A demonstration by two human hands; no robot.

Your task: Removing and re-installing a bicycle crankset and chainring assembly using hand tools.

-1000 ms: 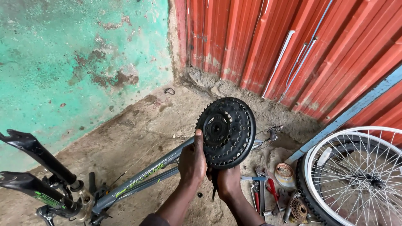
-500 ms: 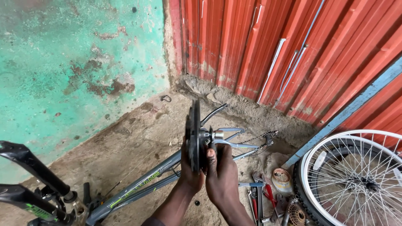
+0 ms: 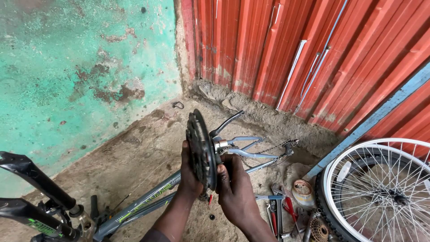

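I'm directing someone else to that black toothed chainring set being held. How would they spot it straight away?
Start at the grey bicycle frame lying on the dirt floor before the red corrugated wall. Above its middle, the left hand and right hand grip the black chainring set, seen edge-on. It is the only dark toothed disc with a crank arm sticking out; the wheel is spoked and white-rimmed.

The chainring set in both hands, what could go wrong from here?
1. The left hand and right hand grip the black chainring set near its toothed rim, so a slip could cut or pinch the fingers.
2. The grey bike frame lies loose on the dirt floor and could shift under pressure.
3. A small dark part on the ground below the hands could get lost in the dirt.
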